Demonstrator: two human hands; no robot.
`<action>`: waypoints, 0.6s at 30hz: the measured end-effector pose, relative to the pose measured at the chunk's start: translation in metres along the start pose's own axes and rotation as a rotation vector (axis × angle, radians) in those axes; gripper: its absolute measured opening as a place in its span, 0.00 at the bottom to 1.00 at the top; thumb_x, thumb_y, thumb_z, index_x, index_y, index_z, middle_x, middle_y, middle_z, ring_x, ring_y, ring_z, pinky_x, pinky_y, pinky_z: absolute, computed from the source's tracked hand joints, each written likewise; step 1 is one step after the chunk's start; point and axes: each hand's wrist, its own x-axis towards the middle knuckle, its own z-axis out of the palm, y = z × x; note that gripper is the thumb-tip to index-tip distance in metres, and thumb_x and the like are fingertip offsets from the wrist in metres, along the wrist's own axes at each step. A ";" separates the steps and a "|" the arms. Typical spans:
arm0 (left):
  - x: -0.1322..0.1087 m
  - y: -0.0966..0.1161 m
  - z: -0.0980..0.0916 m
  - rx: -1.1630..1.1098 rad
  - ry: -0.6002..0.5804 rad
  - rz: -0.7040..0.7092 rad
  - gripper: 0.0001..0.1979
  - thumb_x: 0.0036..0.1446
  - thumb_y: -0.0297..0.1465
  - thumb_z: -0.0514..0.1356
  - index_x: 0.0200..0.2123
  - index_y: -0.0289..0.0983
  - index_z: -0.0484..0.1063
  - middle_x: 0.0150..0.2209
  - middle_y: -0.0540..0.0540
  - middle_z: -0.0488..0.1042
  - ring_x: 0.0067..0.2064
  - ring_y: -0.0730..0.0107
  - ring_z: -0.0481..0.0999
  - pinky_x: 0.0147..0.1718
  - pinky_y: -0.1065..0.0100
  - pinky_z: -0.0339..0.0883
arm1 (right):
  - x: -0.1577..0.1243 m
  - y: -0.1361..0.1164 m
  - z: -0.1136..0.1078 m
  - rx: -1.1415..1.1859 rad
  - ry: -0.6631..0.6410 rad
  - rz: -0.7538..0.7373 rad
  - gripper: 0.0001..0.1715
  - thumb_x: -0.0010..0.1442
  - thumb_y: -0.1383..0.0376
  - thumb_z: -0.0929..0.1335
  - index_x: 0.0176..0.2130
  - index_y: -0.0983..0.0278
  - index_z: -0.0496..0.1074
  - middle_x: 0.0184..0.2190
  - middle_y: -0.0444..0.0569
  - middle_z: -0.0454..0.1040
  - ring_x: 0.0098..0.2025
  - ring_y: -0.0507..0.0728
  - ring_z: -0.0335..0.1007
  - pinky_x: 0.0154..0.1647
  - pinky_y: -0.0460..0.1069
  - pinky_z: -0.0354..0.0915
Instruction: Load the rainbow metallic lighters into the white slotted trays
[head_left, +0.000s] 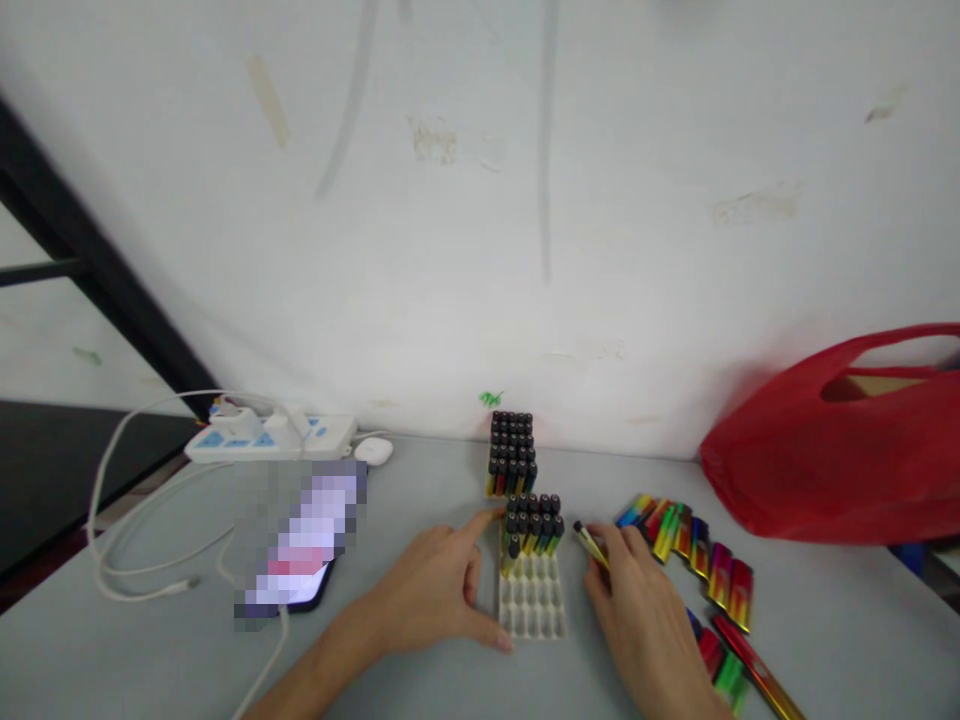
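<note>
A white gridded tray (pixel 532 600) lies on the desk, its far rows filled with upright black-topped batteries (pixel 533 522) and its near sockets bare. My left hand (pixel 427 590) holds the tray's left side, index finger at the far corner and thumb at the near corner. Right of the tray, my right hand (pixel 637 610) pinches one battery (pixel 591 546) between thumb and fingers, its black end pointing away to the left. Behind the tray, touching or close to it, a second block of upright batteries (pixel 512 450) stands near the wall.
Shiny multicoloured batteries (pixel 705 548) lie scattered on the right, several partly behind my right hand. A red bag (pixel 840 450) stands beyond them. On the left are a phone (pixel 315 540), a power strip (pixel 274 437), white cables (pixel 101 480) and a small white case (pixel 373 452).
</note>
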 end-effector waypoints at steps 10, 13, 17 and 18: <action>0.000 0.002 -0.001 -0.007 -0.005 -0.014 0.62 0.46 0.54 0.78 0.78 0.41 0.58 0.31 0.55 0.82 0.39 0.54 0.82 0.41 0.63 0.64 | 0.002 -0.020 -0.019 0.680 -0.077 0.157 0.12 0.76 0.56 0.63 0.48 0.59 0.70 0.32 0.46 0.78 0.33 0.60 0.74 0.35 0.52 0.67; 0.000 0.002 -0.001 -0.017 -0.013 -0.016 0.62 0.47 0.54 0.77 0.79 0.40 0.57 0.32 0.54 0.83 0.39 0.53 0.82 0.41 0.63 0.63 | 0.005 -0.023 -0.016 0.920 -0.130 0.260 0.19 0.75 0.47 0.67 0.45 0.59 0.70 0.26 0.43 0.74 0.25 0.55 0.65 0.25 0.48 0.57; 0.001 0.000 0.000 -0.006 -0.012 -0.002 0.62 0.47 0.53 0.78 0.79 0.41 0.56 0.32 0.54 0.83 0.39 0.53 0.82 0.42 0.63 0.63 | 0.010 -0.029 -0.016 1.228 -0.240 0.363 0.31 0.66 0.39 0.75 0.46 0.61 0.71 0.21 0.41 0.72 0.19 0.49 0.52 0.20 0.46 0.43; 0.001 0.000 0.000 -0.005 -0.012 -0.002 0.62 0.47 0.53 0.78 0.79 0.41 0.57 0.32 0.54 0.83 0.38 0.53 0.82 0.41 0.63 0.63 | 0.010 -0.030 -0.018 1.283 -0.267 0.378 0.32 0.64 0.39 0.76 0.48 0.62 0.72 0.21 0.40 0.72 0.18 0.48 0.50 0.20 0.46 0.42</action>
